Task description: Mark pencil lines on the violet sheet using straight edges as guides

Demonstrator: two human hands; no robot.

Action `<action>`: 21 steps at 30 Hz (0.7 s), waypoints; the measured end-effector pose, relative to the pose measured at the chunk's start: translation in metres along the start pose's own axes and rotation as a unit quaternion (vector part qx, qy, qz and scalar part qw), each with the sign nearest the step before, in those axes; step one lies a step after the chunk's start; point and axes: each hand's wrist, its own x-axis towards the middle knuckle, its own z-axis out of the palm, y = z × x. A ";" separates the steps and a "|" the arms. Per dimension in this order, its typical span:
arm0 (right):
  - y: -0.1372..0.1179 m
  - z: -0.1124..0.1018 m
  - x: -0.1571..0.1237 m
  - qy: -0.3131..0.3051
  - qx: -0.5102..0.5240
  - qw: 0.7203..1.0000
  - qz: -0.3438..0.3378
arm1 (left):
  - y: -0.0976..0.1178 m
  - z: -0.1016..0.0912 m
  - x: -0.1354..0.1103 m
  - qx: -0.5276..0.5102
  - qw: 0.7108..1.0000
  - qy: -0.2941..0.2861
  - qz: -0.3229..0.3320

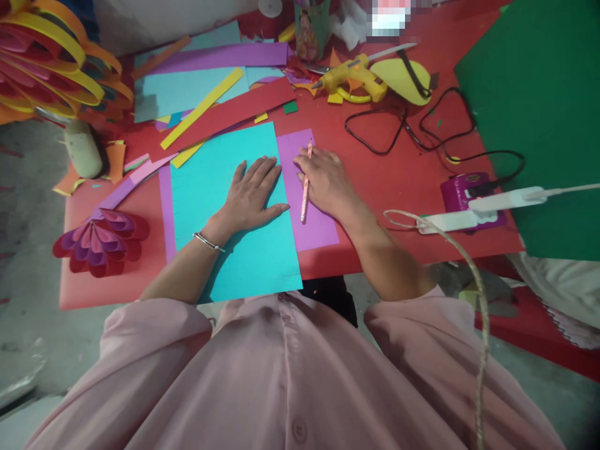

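My left hand (253, 194) lies flat with fingers spread on a turquoise sheet of paper (234, 256). Beneath that sheet is a purple sheet of paper (321, 231), which shows along both sides of it. My right hand (325, 178) rests on the purple paper, to the right of the turquoise edge. It holds a pale pink pencil (304, 199) between thumb and fingers, the dark tip pointing away from me. A paper flower of purple, pink and red loops (100, 242) with a strip stem sits at the table's left.
A yellow glue gun (354, 78) with a black cord lies at the back. Red (244, 109) and yellow paper strips (201, 107) are behind the sheets. A white power strip (445, 220) sits at right, beside a green board (539, 125). A larger looped paper flower (51, 56) stands back left.
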 end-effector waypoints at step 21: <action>-0.001 -0.002 -0.001 0.009 -0.048 0.999 -0.015 | -0.001 0.011 -0.003 0.019 0.999 0.044 0.005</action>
